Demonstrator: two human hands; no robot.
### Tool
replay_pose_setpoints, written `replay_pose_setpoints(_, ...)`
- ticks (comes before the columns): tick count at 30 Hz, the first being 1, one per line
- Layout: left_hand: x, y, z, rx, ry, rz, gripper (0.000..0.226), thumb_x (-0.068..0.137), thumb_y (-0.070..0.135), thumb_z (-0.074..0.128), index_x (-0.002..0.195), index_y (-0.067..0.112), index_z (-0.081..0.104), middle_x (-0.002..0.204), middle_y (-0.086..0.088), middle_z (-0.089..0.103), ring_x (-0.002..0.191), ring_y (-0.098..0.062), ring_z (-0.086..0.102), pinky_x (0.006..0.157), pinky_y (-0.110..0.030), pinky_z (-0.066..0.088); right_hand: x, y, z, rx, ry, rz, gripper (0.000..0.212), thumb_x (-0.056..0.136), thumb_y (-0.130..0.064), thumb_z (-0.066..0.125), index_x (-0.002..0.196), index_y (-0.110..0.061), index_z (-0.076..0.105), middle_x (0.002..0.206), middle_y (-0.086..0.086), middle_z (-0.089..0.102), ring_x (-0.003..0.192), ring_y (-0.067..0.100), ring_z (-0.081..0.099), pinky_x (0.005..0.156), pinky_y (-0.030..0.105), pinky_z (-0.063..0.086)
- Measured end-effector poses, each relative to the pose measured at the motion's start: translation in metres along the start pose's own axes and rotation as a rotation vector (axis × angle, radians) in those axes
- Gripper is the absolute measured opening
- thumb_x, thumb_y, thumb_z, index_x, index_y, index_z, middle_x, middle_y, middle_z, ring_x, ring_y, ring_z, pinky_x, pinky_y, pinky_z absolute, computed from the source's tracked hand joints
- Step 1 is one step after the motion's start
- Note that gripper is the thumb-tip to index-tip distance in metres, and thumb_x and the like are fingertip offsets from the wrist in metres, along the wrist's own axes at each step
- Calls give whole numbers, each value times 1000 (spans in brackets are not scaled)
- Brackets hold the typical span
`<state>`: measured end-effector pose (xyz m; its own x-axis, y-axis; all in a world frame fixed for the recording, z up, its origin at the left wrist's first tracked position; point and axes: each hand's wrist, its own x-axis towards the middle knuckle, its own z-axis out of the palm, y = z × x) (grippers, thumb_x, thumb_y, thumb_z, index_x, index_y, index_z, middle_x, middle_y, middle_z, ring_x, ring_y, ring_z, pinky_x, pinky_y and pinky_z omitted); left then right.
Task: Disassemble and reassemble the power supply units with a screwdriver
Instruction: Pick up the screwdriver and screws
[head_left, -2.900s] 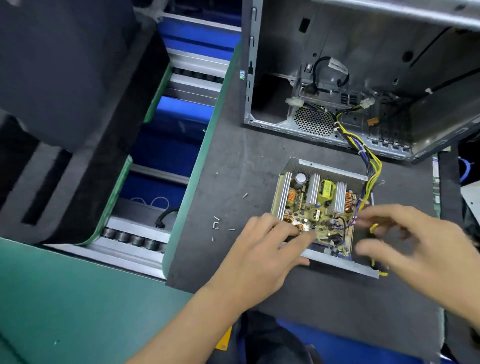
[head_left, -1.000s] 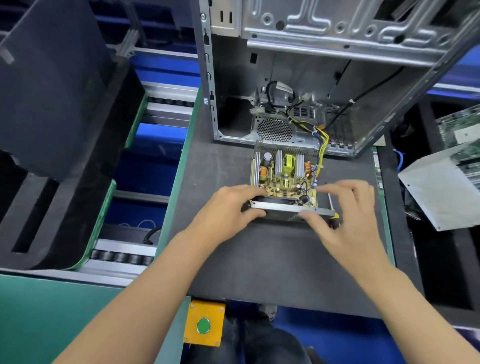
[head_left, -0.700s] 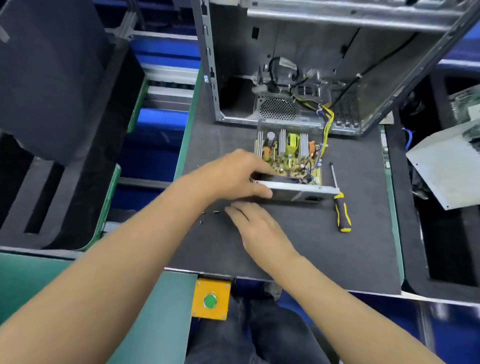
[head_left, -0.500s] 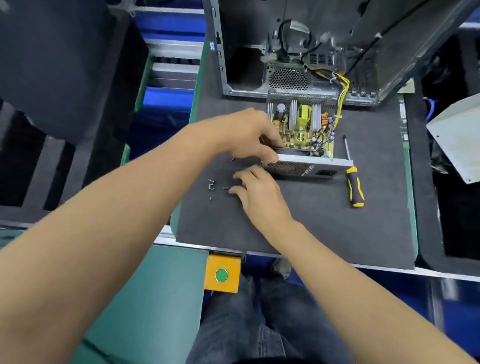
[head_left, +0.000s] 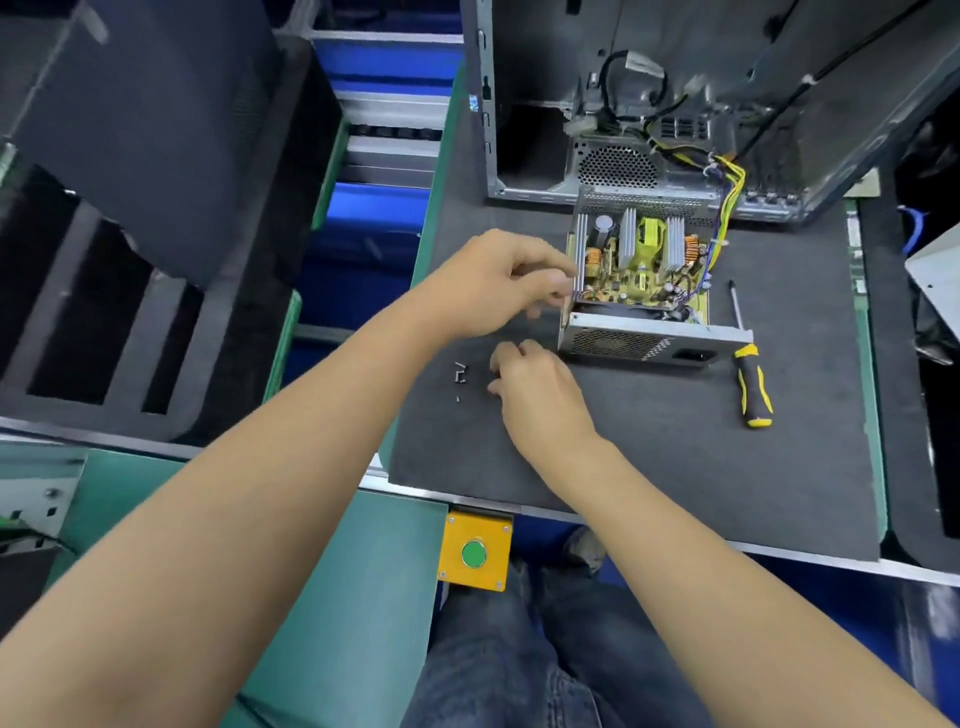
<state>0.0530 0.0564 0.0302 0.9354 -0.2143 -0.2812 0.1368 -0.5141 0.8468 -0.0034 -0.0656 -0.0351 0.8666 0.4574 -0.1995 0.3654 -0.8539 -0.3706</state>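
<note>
Dark mat (head_left: 675, 467); right hand (head_left: 540, 395) curled beside loose screws (head_left: 460, 373); screwdriver (head_left: 750, 376) untouched.

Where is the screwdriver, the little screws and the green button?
screwdriver (head_left: 754, 387): head view, on its yellow and black handle.
little screws (head_left: 460, 373): head view, on the loose cluster on the mat.
green button (head_left: 473, 554): head view, on its round cap.

Matt dark foam mat (head_left: 675, 467), perforated bare-metal power supply casing (head_left: 623, 340), glossy yellow-black plastic screwdriver handle (head_left: 753, 384)
</note>
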Motion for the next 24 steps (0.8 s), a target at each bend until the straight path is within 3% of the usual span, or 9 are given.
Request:
replay_pose_setpoints(2, -15, -21, -8, -92, 189, -52, 15, 99, 8, 59, 100, 15, 72, 90, -8, 75, 81, -20, 74, 71, -34, 59, 0, -8, -7, -131, 79, -13, 27, 88, 3, 55, 113, -8, 55, 106, 11, 59, 96, 29, 59, 72, 36, 48)
replay_pose_setpoints(4, -35, -51, -11, -41, 346, -146, 11, 92, 9, 68, 89, 19, 72, 77, -3, 72, 66, -11, 69, 63, -26, 53, 4, -18, -12, -301, 190, -85, 34, 75, 10, 45, 95, -10, 63, 89, 8, 62, 79, 26, 62, 58, 32, 50)
replay_pose_setpoints(6, -55, -75, -6, 70, 366, -231, 13, 83, 10, 78, 80, 20, 71, 68, 5, 68, 57, 2, 60, 64, -18, 47, 13, -27, -21, -483, 186, -115, 41, 71, 1, 34, 79, -22, 68, 75, -4, 62, 66, 16, 62, 49, 24, 45)
replay_pose_setpoints(8, -68, -90, 8, 158, 313, -268, 15, 76, 13, 85, 81, 19, 72, 71, 10, 64, 60, 6, 56, 65, -11, 41, 25, -32, -27, -591, 139, -136, 35, 72, -7, 41, 72, -27, 70, 72, -10, 62, 64, 9, 61, 47, 19, 42)
replay_pose_setpoints(10, -72, -98, 19, 219, 304, -244, 19, 74, 18, 87, 86, 18, 73, 79, 10, 59, 66, 3, 54, 67, -8, 39, 36, -30, -27, -658, 81, -135, 27, 76, -8, 53, 84, -26, 72, 84, -8, 64, 76, 11, 63, 52, 21, 44)
replay_pose_setpoints(13, -71, -103, 25, 255, 308, -203, 17, 77, 20, 85, 89, 18, 73, 82, 12, 51, 71, 3, 50, 69, -6, 37, 52, -19, -27, -507, -44, -97, 32, 82, 9, 56, 111, -4, 62, 112, 13, 57, 102, 33, 58, 72, 36, 49)
replay_pose_setpoints(18, -72, -107, 25, 247, 320, -161, 6, 85, 13, 77, 84, 14, 71, 82, 10, 51, 71, 2, 48, 70, -10, 35, 62, -19, -37, -452, -124, -64, 38, 78, 10, 63, 115, -2, 60, 116, 18, 55, 107, 36, 57, 83, 39, 50)
replay_pose_setpoints(24, -72, -109, 19, 88, 489, -201, 20, 90, 14, 69, 79, 29, 63, 79, 7, 65, 69, -3, 55, 66, -10, 42, 35, -25, -41, -369, -21, -182, 36, 78, 7, 67, 108, -8, 53, 109, 11, 54, 100, 29, 54, 76, 34, 49)
